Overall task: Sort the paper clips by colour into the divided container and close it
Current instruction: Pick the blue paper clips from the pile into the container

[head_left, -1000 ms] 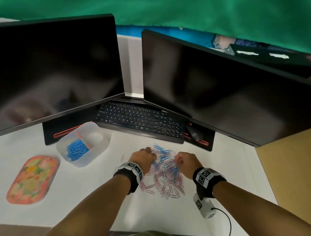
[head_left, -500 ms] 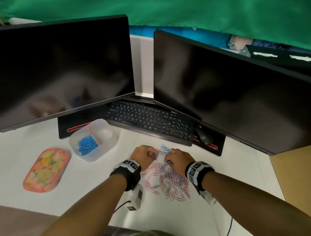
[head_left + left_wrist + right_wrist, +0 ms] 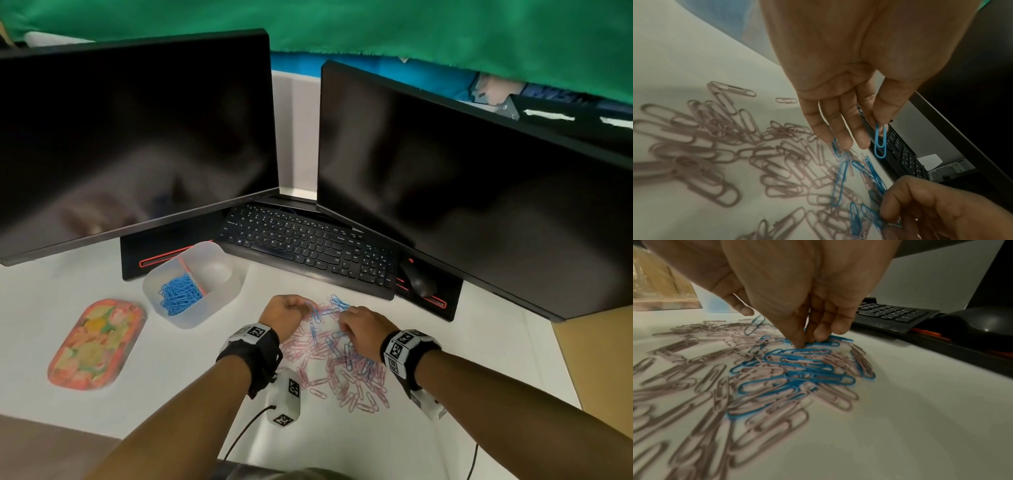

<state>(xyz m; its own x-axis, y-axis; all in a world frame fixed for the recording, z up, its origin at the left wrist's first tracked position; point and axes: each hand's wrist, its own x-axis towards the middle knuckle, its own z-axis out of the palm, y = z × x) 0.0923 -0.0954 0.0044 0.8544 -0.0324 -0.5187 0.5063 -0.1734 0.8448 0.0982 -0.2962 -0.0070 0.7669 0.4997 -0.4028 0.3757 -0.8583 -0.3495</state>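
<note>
A loose pile of pink and blue paper clips [image 3: 339, 370] lies on the white desk in front of me. My left hand [image 3: 305, 307] hovers at the pile's far left edge, and its thumb and forefinger pinch one blue paper clip [image 3: 879, 142] that hangs down. My right hand [image 3: 342, 320] reaches into the far side of the pile, where its thumb and fingertips [image 3: 800, 340] close on a blue clip [image 3: 818, 344] lying on the desk. The translucent divided container [image 3: 219, 301] stands open at the left, with blue clips [image 3: 180, 294] in its left compartment. Its flowered lid [image 3: 96, 344] lies further left.
A black keyboard [image 3: 308, 246] and mouse [image 3: 418, 279] sit just behind the pile, under two dark monitors [image 3: 137, 137] [image 3: 462, 188]. A brown surface [image 3: 599, 359] borders the desk on the right. The desk's front edge runs along the bottom left.
My right hand has moved left and forward to the pile's far side, closer to my left hand. The left hand has stayed at the pile's far left edge.
</note>
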